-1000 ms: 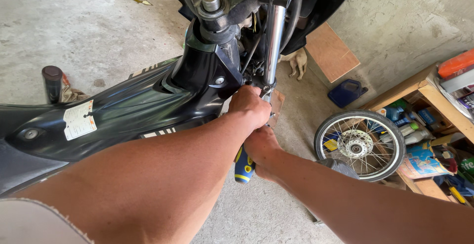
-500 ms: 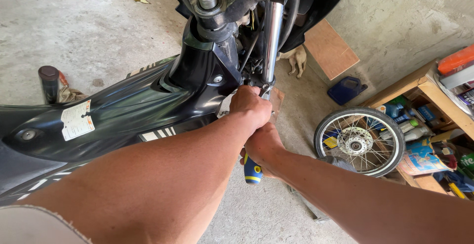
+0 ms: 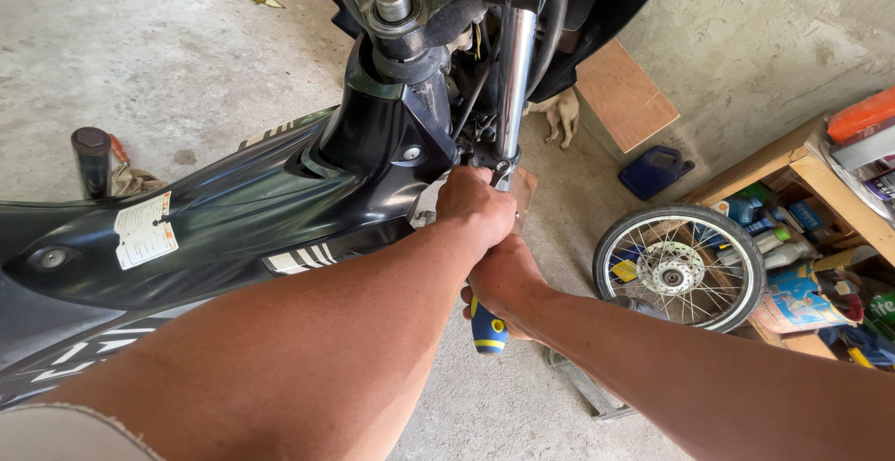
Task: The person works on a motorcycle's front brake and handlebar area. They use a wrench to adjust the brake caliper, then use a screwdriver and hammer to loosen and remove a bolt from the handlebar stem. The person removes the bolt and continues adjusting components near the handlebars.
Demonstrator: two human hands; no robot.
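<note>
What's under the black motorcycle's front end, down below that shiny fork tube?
Below the chrome fork tube lies bare concrete floor; no wheel sits under the fork. The left hand and right hand, gripping a blue-and-yellow tool handle, cover the tube's lower end and the tool's tip.

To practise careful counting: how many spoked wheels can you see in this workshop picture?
1. The spoked wheel stands off the motorcycle, leaning by the wooden shelf on the right. The motorcycle's own wheels lie outside the picture, so others may be hidden.
</note>
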